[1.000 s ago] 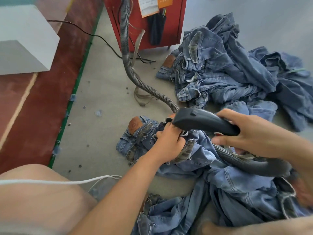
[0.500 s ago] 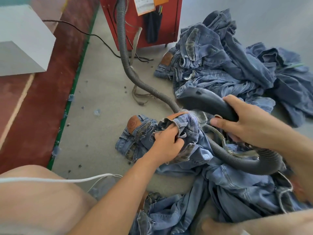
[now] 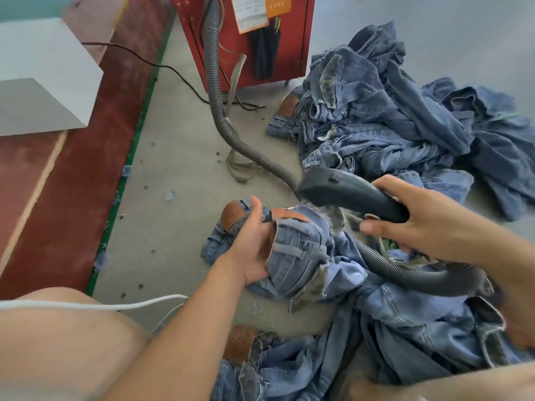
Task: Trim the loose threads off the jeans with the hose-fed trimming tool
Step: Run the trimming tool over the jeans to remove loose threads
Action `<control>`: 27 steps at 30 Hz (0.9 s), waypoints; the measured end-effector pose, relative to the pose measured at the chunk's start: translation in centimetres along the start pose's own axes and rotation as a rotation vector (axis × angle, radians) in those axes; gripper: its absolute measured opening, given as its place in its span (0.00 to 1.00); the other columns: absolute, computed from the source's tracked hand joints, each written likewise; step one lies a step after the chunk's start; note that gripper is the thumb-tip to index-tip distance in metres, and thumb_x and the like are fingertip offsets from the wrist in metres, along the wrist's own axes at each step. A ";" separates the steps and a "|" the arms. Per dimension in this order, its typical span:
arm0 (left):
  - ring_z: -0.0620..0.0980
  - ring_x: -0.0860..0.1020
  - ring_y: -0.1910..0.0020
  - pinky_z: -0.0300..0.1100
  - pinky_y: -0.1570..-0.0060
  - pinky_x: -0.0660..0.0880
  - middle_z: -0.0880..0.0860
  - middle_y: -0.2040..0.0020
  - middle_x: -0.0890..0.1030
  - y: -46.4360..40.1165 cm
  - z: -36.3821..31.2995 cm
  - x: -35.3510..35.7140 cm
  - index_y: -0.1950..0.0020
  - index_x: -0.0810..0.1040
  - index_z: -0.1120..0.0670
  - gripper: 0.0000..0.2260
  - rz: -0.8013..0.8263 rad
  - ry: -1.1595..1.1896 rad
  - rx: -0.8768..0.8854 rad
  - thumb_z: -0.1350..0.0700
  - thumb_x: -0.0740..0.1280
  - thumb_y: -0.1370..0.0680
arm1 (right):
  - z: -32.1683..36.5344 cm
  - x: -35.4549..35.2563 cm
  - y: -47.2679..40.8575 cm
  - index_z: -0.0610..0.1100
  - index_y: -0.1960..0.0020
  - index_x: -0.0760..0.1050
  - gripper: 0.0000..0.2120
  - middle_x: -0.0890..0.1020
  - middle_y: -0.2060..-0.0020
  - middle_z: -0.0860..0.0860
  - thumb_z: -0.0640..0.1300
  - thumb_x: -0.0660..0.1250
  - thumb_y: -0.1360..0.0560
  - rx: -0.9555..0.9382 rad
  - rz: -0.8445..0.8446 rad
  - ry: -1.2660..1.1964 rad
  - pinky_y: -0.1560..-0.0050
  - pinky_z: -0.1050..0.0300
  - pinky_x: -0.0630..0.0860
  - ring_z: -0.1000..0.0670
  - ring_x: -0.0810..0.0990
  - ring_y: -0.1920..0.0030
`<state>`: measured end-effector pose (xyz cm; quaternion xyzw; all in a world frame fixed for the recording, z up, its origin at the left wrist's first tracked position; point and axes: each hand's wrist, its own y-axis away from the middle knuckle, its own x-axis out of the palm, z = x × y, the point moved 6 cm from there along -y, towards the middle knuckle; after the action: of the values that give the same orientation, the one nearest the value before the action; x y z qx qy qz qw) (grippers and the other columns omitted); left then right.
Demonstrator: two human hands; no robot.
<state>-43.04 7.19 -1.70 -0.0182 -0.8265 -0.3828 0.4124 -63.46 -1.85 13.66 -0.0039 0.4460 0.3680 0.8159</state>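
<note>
Blue jeans (image 3: 301,250) lie bunched on the grey floor in front of me, the waistband with its brown leather patch turned up. My left hand (image 3: 253,244) grips that waistband from the left, fingers tucked under the fabric. My right hand (image 3: 417,218) holds the black trimming tool (image 3: 347,192) by its handle, its head just above the waistband. The ribbed grey hose (image 3: 225,123) runs from the tool up to the red machine (image 3: 249,39); a second loop of hose (image 3: 411,273) lies across the jeans under my right arm.
A large pile of jeans (image 3: 405,120) covers the floor at the right. More denim (image 3: 376,342) lies near my legs. A white box (image 3: 43,79) stands at the left on the red floor strip. A white cable (image 3: 115,305) crosses my knee; black cords trail by the machine.
My left hand has turned the waistband over and opened it toward me, so the outer side with belt loops shows. The tool stays just above it; the view moved closer.
</note>
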 end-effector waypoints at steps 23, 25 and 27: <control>0.65 0.82 0.44 0.62 0.40 0.78 0.66 0.41 0.82 2.8 -1.2 -4.7 0.35 0.81 0.62 0.27 -0.048 -0.184 0.127 0.66 0.74 0.36 | -4.7 -4.6 1.7 0.73 0.42 0.70 0.23 0.82 0.61 0.63 0.73 0.69 0.34 0.076 -0.066 0.174 0.65 0.53 0.80 0.59 0.81 0.66; 0.67 0.79 0.36 0.65 0.34 0.74 0.66 0.34 0.80 3.2 -1.7 -5.2 0.30 0.79 0.61 0.31 -0.048 -0.126 0.084 0.58 0.78 0.34 | -5.3 -5.5 1.9 0.77 0.42 0.67 0.23 0.82 0.58 0.65 0.73 0.69 0.35 0.068 -0.118 0.200 0.61 0.49 0.81 0.60 0.80 0.62; 0.66 0.77 0.32 0.64 0.32 0.73 0.65 0.32 0.78 3.1 -1.4 -5.7 0.29 0.78 0.59 0.32 -0.108 -0.122 -0.005 0.48 0.79 0.29 | -5.2 -6.0 2.2 0.76 0.38 0.67 0.25 0.82 0.55 0.67 0.72 0.67 0.35 0.020 -0.132 0.255 0.57 0.47 0.81 0.61 0.80 0.58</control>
<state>-37.29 10.07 -3.21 0.0022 -0.8489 -0.4046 0.3401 -70.57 -5.62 15.62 -0.0718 0.5484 0.3054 0.7751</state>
